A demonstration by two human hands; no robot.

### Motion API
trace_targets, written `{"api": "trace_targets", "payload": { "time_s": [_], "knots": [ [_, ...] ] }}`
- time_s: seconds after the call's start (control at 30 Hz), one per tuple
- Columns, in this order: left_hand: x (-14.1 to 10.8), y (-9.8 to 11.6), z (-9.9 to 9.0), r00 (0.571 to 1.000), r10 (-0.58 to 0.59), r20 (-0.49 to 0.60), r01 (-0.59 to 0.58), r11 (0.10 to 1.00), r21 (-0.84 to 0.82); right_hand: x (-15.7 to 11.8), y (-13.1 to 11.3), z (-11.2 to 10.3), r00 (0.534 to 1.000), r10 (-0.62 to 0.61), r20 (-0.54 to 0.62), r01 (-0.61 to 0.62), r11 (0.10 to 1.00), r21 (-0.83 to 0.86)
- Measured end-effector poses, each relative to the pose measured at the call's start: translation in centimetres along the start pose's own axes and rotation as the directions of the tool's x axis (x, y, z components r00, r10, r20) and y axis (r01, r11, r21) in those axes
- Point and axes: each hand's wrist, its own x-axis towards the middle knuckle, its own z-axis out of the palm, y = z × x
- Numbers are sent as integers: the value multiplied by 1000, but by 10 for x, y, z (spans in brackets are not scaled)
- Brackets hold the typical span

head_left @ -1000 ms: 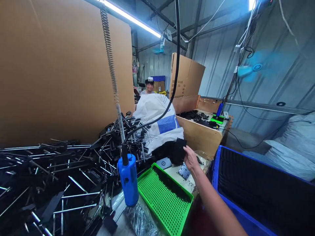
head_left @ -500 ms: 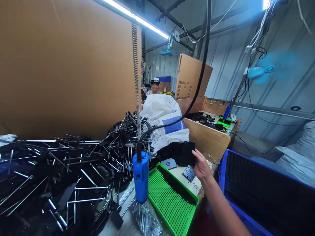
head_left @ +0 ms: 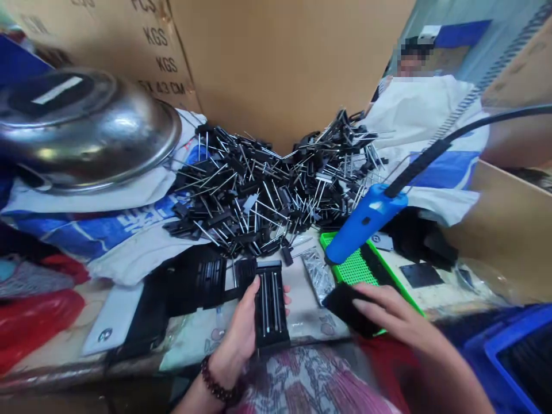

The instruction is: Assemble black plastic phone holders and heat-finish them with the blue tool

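My left hand grips a black plastic comb-like holder with thin metal pins along it, close to the table's front edge. My right hand is shut on a flat black piece, which it holds above the corner of a green perforated tray. A heap of black parts with long metal pins lies just beyond both hands. Several black pinned holders lie to the left of my left hand. A blue hand tool on a black cord hangs over the tray.
A steel pot lid rests on a white and blue woven sack at the left. A cardboard sheet stands behind the heap. A person sits beyond it, and a blue crate is at the lower right.
My view has tilted down onto the table. My left hand has come into view holding a pinned holder, and my right hand now holds the flat black piece over the tray.
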Motion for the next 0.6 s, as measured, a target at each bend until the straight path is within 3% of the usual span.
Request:
{"api": "trace_targets", "payload": {
  "time_s": [0.03, 0.1, 0.27, 0.37, 0.43, 0.6],
  "knots": [
    [-1, 1, -1, 1000, 4, 13, -4, 1000, -2, 7, -3, 14, 991, -17, 130, 32, 993, -111],
    [-3, 3, -2, 999, 12, 34, -11, 1000, -8, 19, -4, 38, 971, -43, 237, 115, 947, -300],
    [-6, 8, -2, 1000, 19, 8, -18, 999, -29, 34, 16, 80, 983, -79, 166, 169, 745, -645],
    [-9, 9, -2, 1000, 6, -28, -7, 999, -49, 32, 23, 101, 967, 44, 251, 171, 620, -766],
    [-9, 10, -5, 997, 18, -75, -23, 997, -69, 27, 24, 112, 931, 116, 347, 203, 626, -753],
    [-2, 18, -11, 979, 60, -197, -72, 996, -51, 17, 27, 123, 926, 132, 353, 151, 729, -668]
  ]
}}
